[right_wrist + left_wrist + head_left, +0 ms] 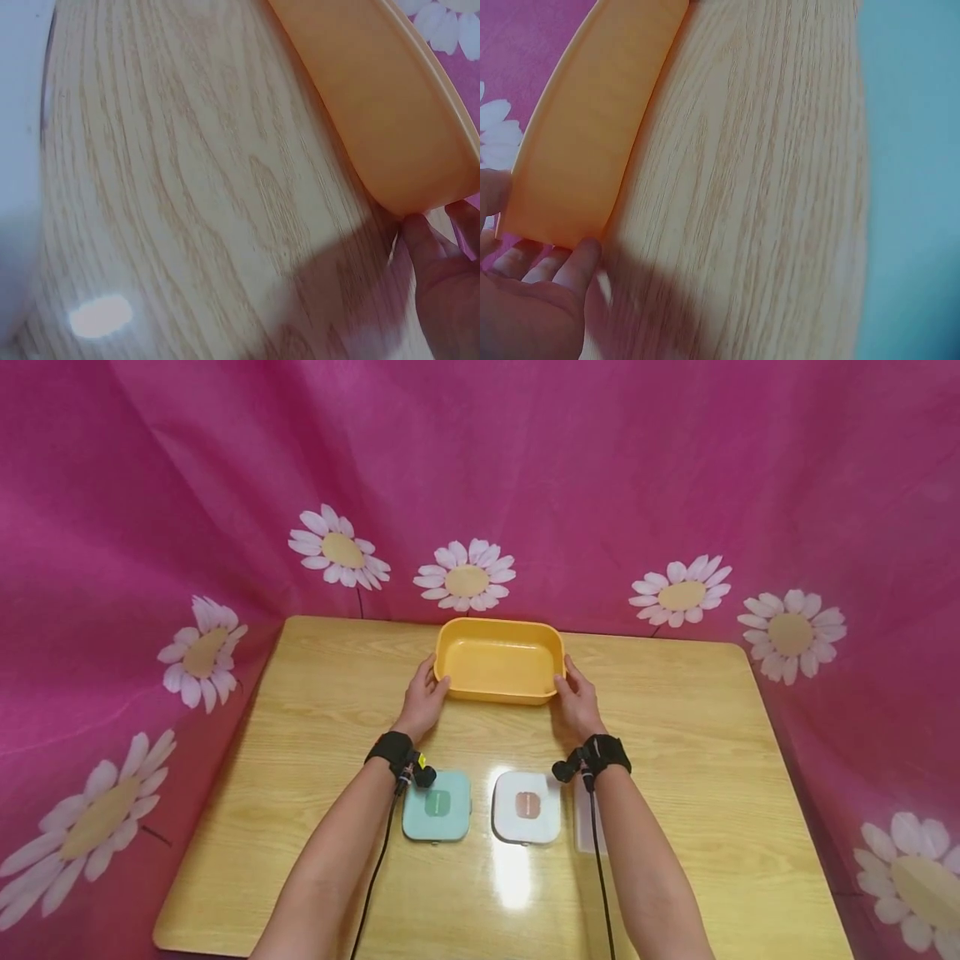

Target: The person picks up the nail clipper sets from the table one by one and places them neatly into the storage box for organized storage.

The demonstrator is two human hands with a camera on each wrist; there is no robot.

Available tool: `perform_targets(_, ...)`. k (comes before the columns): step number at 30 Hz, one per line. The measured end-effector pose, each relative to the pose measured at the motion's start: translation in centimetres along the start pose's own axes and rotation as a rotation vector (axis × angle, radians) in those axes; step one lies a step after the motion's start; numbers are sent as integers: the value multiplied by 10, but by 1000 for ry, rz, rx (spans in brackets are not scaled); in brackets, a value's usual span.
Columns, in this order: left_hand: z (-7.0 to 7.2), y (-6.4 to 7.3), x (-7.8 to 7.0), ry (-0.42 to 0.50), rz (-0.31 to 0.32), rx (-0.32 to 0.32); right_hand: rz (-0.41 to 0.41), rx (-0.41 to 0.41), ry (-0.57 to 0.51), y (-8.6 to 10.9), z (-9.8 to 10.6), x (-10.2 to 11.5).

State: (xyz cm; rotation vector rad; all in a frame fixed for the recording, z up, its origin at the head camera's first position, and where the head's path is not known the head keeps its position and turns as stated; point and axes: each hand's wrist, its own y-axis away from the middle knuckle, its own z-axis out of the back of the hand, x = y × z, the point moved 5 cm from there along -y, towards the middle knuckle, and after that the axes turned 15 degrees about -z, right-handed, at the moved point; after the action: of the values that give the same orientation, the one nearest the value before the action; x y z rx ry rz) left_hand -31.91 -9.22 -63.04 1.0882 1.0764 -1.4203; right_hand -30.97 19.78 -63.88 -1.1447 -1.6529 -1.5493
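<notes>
A yellow rectangular plastic bin [498, 697] with rounded corners sits near the table's back edge, its inside bare. My left hand [422, 700] grips its left end, thumb at the rim. The left wrist view shows fingers [576, 274] of that hand against the bin's lower end wall. At the opposite end my right hand [579, 697] holds the bin, thumb by the near corner. Nearer to me lie a mint-green square case [437, 818] and a white square case [527, 827] with a brownish label. A pale flat box [585, 827] is partly hidden under my right wrist.
The light wood table [315, 802] carries these things. A pink curtain [555, 468] with printed daisies stands around its back and sides. Black cables [378, 860] run from the wrist cameras along both forearms.
</notes>
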Motion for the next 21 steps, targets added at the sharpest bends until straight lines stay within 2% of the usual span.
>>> perform_targets(5, -7, -3, 2, 14, -18, 21, -30, -25, -20, 2, 7, -2)
perform_targets(10, -6, -4, 4, 73, -18, 36, 16, -60, 124, 1, 11, 0)
perform_targets(13, -5, -3, 4, 86, 4, 58, 44, -23, 93, 0, 11, -2)
perform_targets(17, -3, 0, -3, 44, 33, 103, 89, 22, 26, 3, 16, -2)
perform_targets(19, -1, 2, -8, 23, 41, 116, 114, -37, 130, 12, 21, 1)
perform_targets(21, 0, 6, -15, 4, 47, 133, 122, -63, 183, 22, 23, 4)
